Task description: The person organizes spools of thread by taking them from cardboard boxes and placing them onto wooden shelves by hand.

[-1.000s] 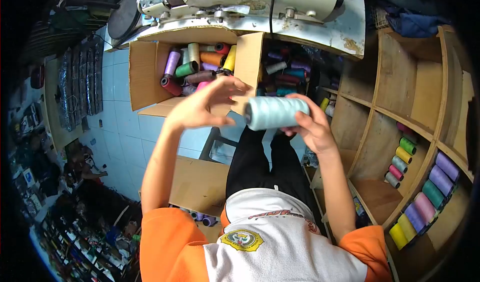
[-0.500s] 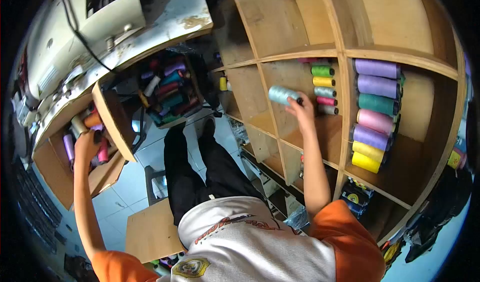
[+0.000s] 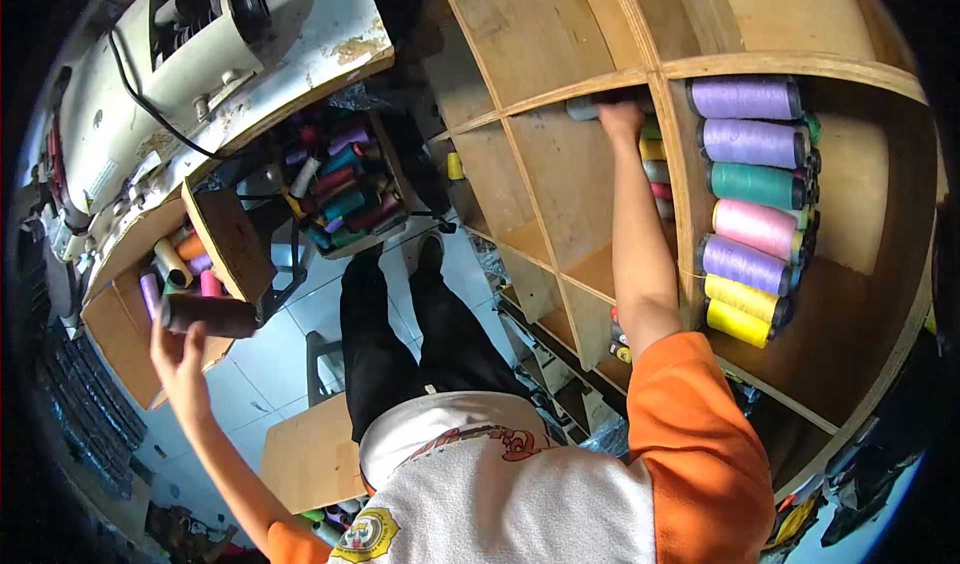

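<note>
My left hand (image 3: 182, 362) holds a dark brown thread spool (image 3: 212, 316) at the front of an open cardboard box (image 3: 115, 339). Inside that box lie several spools, among them a pink spool (image 3: 211, 284) and a cream spool (image 3: 170, 264). My right hand (image 3: 622, 119) reaches into a middle compartment of the wooden shelf, its fingers partly hidden under the upper board. A pale blue thread spool (image 3: 582, 110) shows at its fingertips. Beside my forearm stands a column of spools, including a yellow spool (image 3: 652, 150), partly covered by the arm.
The neighbouring compartment holds stacked large spools, with a teal spool (image 3: 755, 186) among them. A wooden divider (image 3: 672, 184) separates the two. Another box of mixed spools (image 3: 345, 199) sits under the sewing machine table (image 3: 330, 24). A cardboard flap (image 3: 310, 454) lies near my legs.
My left hand has lifted the dark brown spool from the box. My right hand has carried the pale blue spool up and deeper into the shelf compartment.
</note>
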Demonstrator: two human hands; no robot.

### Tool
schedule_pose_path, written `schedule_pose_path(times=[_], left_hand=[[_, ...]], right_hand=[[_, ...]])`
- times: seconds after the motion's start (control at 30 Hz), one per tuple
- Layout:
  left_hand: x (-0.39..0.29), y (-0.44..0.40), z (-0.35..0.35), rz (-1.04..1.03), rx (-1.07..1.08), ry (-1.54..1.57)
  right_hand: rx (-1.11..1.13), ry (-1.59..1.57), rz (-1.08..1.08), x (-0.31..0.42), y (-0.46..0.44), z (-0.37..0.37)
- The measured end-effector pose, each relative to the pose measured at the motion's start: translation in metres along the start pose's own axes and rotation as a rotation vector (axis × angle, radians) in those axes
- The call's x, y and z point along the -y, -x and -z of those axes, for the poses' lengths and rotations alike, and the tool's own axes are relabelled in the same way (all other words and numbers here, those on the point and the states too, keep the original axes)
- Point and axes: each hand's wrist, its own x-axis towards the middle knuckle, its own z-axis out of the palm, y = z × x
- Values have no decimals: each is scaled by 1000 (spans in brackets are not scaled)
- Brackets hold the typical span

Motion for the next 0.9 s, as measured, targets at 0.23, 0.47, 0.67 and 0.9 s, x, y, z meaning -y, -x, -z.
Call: schedule_pose_path(times=[0.23,0.47,0.67,0.9], left_hand=[[-26,36,-126,162,354,53],[-49,40,-226,66,548,106],[-70,15,-285,-280,478,-166],[-80,14,-305,-306,461,-173]], right_hand=[[-81,-102,-204,-7,1,-22],[-363,-96,-60,-8,54,-11],[880,-1030,206,83,214,108],[422,-850,129,67,226,44]])
